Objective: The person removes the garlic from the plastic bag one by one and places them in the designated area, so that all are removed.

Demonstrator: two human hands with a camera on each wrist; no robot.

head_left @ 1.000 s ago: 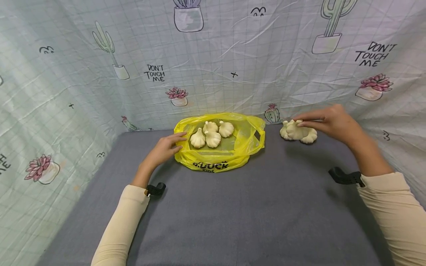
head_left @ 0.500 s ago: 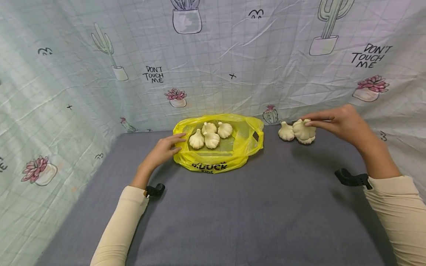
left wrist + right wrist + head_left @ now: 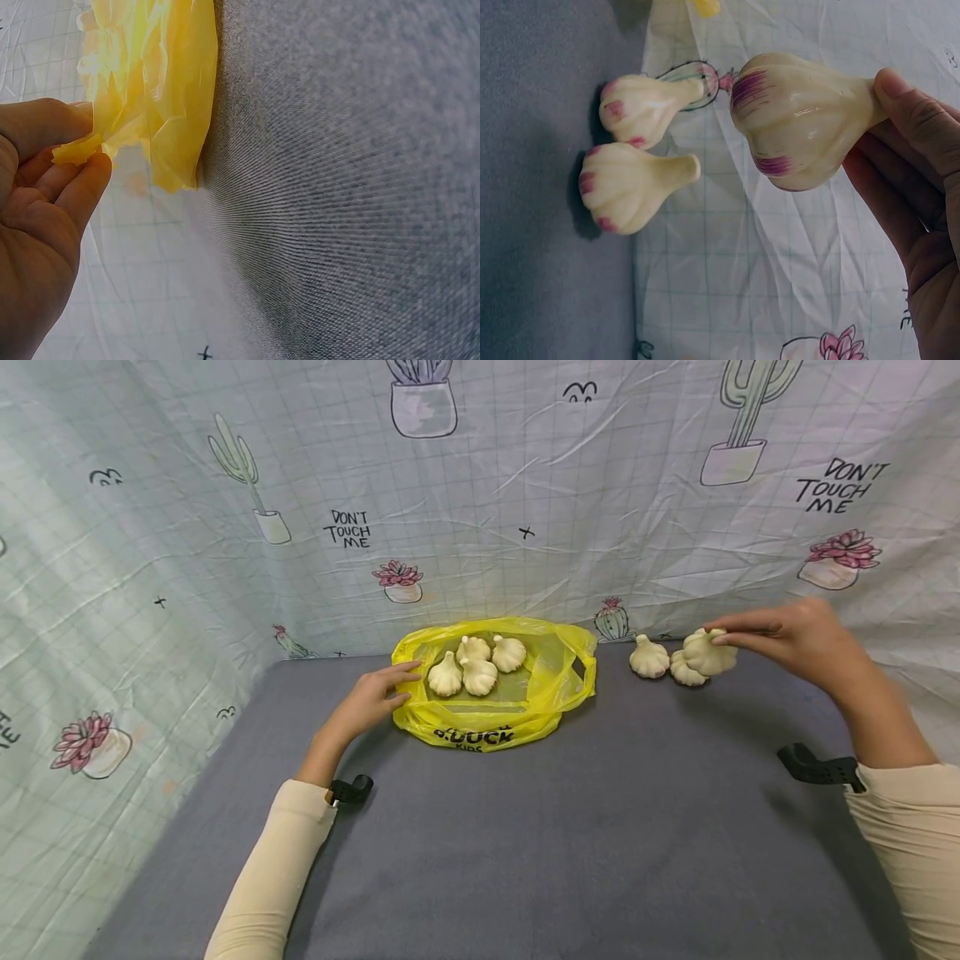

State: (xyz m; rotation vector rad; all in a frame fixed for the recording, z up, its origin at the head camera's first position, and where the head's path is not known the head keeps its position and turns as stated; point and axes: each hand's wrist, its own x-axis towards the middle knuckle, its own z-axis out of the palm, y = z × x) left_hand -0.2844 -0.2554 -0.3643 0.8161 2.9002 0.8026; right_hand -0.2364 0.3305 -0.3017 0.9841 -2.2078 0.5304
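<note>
My right hand (image 3: 795,639) pinches a garlic bulb (image 3: 802,124) by its stem, raised over the table. Purple streaks mark its base in the right wrist view. Just left of it in the head view, two more garlic bulbs (image 3: 648,657) stand on the table close together. My left hand (image 3: 371,697) pinches the left rim of a yellow plastic bag (image 3: 491,718) between thumb and fingers, and a scrap of plastic (image 3: 79,150) pokes out of that pinch in the left wrist view. Several garlic bulbs (image 3: 478,675) sit inside the open bag.
A grey cloth (image 3: 540,843) covers the table. Behind and to the left hangs a pale curtain (image 3: 480,485) printed with cacti and lettering, meeting the table's back edge close behind the bag and bulbs. Black camera mounts (image 3: 817,767) sit on both wrists.
My right hand has carried the held garlic bulb rightward, away from the bulb at the left and past the other one, uncovering both. My left hand stays on the bag.
</note>
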